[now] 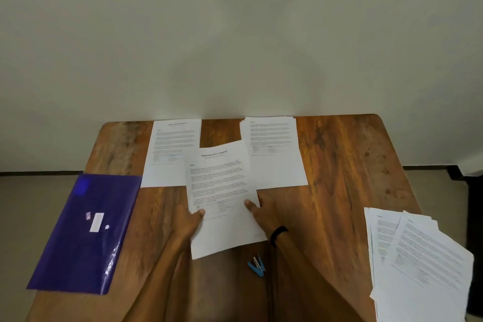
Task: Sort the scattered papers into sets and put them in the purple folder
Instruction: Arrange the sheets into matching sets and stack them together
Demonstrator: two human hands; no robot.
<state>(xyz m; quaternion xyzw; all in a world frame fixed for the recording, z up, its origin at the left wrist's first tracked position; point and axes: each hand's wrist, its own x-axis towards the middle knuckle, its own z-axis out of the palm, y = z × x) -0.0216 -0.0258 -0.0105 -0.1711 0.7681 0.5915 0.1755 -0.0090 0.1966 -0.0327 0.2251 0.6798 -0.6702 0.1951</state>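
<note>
Both hands grip one printed sheet [223,196] above the middle of the worktop [339,165]: the left hand [187,222] pinches its left edge with the thumb on top, and the right hand [262,210] pinches the right edge the same way. The sheet is tilted and its far corners overlap two sorted piles, the far-left pile [171,151] and the far-right pile [274,151].

The main risk is misfiling. The print is too blurred to read, and both far piles show similar text blocks with a small table, so the sheet could easily land on the wrong set. Lowering it askew could also nudge either pile out of square.

The unsorted stack [418,259] at the near right is loosely fanned and juts past the worktop's edge; a careless reach could probably send sheets to the floor. The purple folder [83,232], closed at the near left, also overhangs the left edge, so a brush from the left forearm might tip it off. A blue stapler [257,265] lies near, between the forearms, where a sheet could catch on it.
</note>
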